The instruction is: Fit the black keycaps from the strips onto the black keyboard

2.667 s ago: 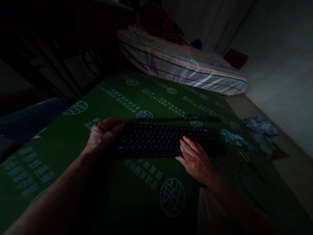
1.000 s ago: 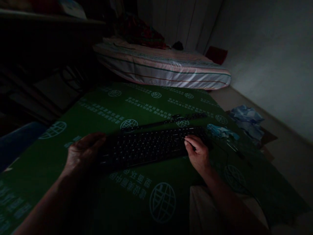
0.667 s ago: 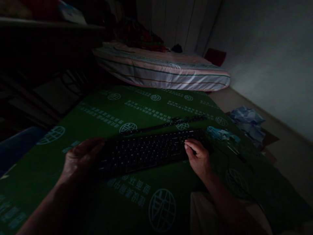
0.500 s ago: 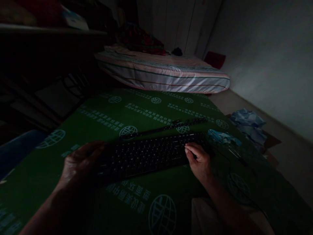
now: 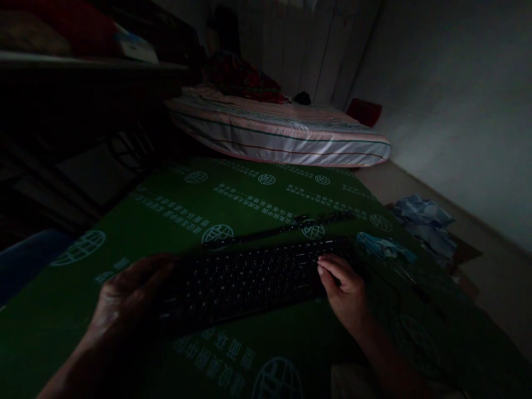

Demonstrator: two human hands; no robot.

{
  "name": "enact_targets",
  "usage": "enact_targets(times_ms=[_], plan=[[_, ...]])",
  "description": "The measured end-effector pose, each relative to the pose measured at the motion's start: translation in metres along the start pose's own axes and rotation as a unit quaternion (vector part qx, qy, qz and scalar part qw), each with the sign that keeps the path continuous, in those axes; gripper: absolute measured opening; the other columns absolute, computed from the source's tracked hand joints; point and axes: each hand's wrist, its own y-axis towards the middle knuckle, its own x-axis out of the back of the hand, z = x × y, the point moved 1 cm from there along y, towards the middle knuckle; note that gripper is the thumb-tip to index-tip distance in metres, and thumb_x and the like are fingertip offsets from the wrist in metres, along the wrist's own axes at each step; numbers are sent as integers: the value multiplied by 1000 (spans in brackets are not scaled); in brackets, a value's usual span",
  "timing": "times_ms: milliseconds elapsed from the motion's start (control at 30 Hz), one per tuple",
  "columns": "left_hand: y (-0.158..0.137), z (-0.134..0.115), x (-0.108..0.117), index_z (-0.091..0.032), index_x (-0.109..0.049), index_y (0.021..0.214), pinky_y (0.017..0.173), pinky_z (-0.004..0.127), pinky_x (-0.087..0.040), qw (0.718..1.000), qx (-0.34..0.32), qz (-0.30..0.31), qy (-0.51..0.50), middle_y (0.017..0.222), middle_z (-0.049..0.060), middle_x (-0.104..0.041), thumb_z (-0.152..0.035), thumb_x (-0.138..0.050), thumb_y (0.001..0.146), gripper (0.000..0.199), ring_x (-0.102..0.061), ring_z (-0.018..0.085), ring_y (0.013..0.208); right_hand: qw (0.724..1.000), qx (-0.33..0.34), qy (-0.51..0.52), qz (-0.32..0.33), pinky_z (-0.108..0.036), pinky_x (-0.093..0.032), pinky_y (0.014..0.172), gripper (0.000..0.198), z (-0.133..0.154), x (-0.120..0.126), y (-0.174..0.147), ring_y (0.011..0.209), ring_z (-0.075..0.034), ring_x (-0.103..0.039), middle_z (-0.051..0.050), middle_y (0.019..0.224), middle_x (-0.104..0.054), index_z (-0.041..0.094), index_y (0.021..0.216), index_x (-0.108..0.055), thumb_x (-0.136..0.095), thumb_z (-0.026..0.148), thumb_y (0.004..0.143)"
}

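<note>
A black keyboard [image 5: 249,280] lies slightly slanted on the green printed board [image 5: 257,208]. My left hand [image 5: 135,282] is closed around the keyboard's left end, its fingertips lost in shadow. Over the right part of the keys, my right hand [image 5: 343,282] has thumb and forefinger pinched together; whatever is between them is too small and dark to make out. Behind the keyboard runs a line of small loose black pieces [image 5: 286,228], which look like keycaps. A dark cable [image 5: 393,288] trails off at the keyboard's right.
A crumpled light-blue wrapper [image 5: 384,246] and a screwdriver [image 5: 418,285] lie right of the keyboard. Beyond the board stands a bed with a striped sheet [image 5: 291,141]. A dark table [image 5: 95,64] is at the left, and crumpled blue-white material [image 5: 424,213] lies on the floor at right.
The camera view has tilted up a little, so the scene sits lower in the picture. Both hands keep nearly the same grip and place at the keyboard.
</note>
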Motion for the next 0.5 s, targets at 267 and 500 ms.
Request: enact_targets(times_ms=[267, 500], plan=[[5, -6, 2, -26, -69, 83, 85, 39, -50, 999, 51, -8, -17, 99, 3, -72, -53, -62, 54, 40, -64, 31, 97, 994, 27, -33, 99, -33, -56, 80, 17, 0, 1, 48, 86, -18, -66, -5, 90, -71, 24, 87, -71, -54, 21, 85], [9, 11, 2, -30, -71, 80, 82, 37, -54, 999, 23, -23, 3, 98, 0, -73, -60, -59, 57, 39, -66, 29, 93, 934, 69, -179, 301, -26, -49, 75, 21, -32, -25, 129, 81, -15, -64, -2, 86, -71, 24, 83, -72, -52, 18, 86]])
